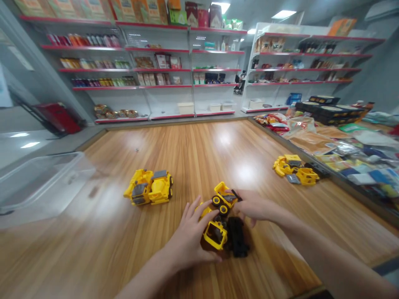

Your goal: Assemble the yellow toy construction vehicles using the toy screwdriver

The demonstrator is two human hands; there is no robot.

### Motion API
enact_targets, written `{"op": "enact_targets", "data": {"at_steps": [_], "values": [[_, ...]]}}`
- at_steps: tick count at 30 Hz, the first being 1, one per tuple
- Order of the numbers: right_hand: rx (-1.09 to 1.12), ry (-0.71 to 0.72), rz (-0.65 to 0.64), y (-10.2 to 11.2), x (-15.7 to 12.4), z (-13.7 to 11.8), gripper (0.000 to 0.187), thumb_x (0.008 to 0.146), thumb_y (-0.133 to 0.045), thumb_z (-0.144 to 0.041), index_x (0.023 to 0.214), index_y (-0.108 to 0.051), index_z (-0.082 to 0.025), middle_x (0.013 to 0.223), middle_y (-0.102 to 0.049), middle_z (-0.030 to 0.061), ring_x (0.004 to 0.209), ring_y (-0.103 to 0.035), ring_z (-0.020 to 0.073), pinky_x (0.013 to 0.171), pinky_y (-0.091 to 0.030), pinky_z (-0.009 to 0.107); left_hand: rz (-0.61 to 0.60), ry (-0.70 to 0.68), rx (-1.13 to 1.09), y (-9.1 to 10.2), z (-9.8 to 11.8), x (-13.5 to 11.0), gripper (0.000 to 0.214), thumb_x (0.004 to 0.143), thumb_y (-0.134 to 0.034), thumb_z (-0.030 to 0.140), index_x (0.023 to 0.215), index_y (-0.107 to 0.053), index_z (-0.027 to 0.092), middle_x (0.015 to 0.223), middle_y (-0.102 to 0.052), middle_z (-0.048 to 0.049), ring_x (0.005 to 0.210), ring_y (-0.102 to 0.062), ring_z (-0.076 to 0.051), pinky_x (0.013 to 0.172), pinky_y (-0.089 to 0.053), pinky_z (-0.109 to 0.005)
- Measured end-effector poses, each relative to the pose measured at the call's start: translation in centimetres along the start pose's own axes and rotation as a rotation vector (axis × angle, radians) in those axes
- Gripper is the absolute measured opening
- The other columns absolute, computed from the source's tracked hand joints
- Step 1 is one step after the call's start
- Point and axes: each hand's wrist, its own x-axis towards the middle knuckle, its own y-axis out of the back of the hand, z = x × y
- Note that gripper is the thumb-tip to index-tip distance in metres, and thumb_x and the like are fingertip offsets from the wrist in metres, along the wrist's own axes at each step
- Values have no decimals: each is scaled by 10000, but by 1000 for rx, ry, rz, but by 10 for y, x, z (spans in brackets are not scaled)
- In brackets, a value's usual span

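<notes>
At the near part of the wooden table (187,153), our left hand (191,236) arched over a yellow cab piece (215,235), fingers spread; we could not tell whether they gripped it. Just right of that piece lay a black part (238,237). Slightly farther, our right hand (254,205) pinched a small yellow truck (223,197) by its right end. Beyond our hands, yellow toy vehicles (160,189) stood leftward, more yellow toys (307,176) rightward, and stocked shelves (168,87) lined the back.

Bare left grip (191,234), bare right grip (253,205) — slim, uncovered forearms (152,274)
</notes>
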Motion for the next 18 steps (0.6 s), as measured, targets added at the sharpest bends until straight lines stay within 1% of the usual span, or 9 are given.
{"op": "enact_targets", "data": {"at_steps": [2,4,6,7,9,10,12,14,18], "values": [[8,69,97,8,0,10,335,830,-513,-286,1113,-664,-189,888,-709,79,628,-646,156,447,-464,197,16,-7,25,9,0,-7,1103,583,-776,661,1503,-277,312,1573,-286,-123,1477,-84,-420,1111,-173,-723],[-43,207,236,15,-1,19,282,862,-483,-247,1035,-692,-172,913,-720,79,725,-664,158,563,-497,214,51,-20,41,19,-1,-15,1073,649,-750,635,1519,-238,270,1569,-288,-149,1483,-89,-398,1116,-213,-700],[-148,380,271,23,-4,25,250,862,-497,-194,995,-709,-182,929,-728,58,813,-665,153,680,-496,225,107,-71,67,29,-2,-21,960,720,-723,583,1509,-276,267,1565,-297,-147,1484,-112,-379,1124,-260,-659],[-202,455,221,26,-7,26,253,854,-508,-166,997,-715,-192,918,-731,42,819,-662,145,708,-485,224,123,-82,81,33,-2,-22,856,778,-707,508,1499,-306,278,1565,-303,-135,1485,-130,-364,1128,-282,-634],[-283,568,37,29,-14,24,296,836,-530,-124,1039,-721,-223,902,-731,11,763,-650,119,696,-461,209,145,-143,103,35,0,-23,729,831,-684,395,1477,-361,297,1554,-331,-124,1480,-159,-359,1117,-325,-610],[-305,599,-50,29,-17,22,341,819,-549,-109,1087,-713,-243,921,-732,-1,744,-645,110,678,-450,200,134,-177,108,33,1,-23,697,830,-687,369,1461,-396,308,1548,-345,-121,1475,-175,-368,1106,-341,-613],[-365,600,-158,27,-22,16,425,791,-605,-115,1177,-679,-276,948,-734,-15,724,-644,108,655,-435,197,103,-235,116,26,3,-22,641,825,-692,348,1421,-459,325,1533,-375,-117,1461,-214,-384,1087,-356,-630],[-428,587,-187,21,-25,10,469,753,-634,-103,1178,-677,-298,905,-734,-28,739,-654,123,641,-419,200,83,-244,119,16,1,-21,577,852,-658,279,1400,-485,332,1524,-393,-104,1456,-239,-368,1091,-362,-620],[-508,566,-165,12,-22,9,434,739,-666,-134,1139,-693,-301,862,-723,-22,722,-643,134,605,-385,207,110,-161,87,5,-14,-19,568,897,-534,107,1420,-451,313,1511,-404,-85,1464,-240,-301,1120,-385,-527]]}}
